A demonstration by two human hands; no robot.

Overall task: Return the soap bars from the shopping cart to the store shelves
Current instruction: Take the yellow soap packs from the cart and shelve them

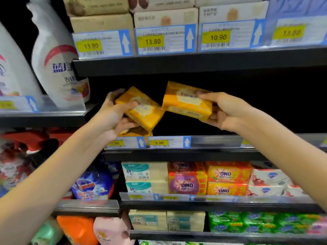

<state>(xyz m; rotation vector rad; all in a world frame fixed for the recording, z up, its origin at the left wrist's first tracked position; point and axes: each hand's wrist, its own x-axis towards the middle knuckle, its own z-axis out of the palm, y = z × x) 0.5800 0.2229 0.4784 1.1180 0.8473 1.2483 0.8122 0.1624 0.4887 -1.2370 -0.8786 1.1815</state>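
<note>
My left hand (115,114) grips a yellow soap pack (143,110), tilted, above the middle shelf (212,152). My right hand (224,112) holds a second yellow soap pack (185,101) by its right end, raised in the dark shelf opening. The two packs nearly touch at their inner corners. Under my left hand another yellow pack (136,133) lies on the shelf, partly hidden. The shopping cart is out of view.
Price tags (159,143) line the shelf edges. Beige soap boxes (166,18) stand on the shelf above. White detergent bottles (53,55) stand at the left. OMO soap packs (187,183), white bars and green packs (247,221) fill the lower shelves.
</note>
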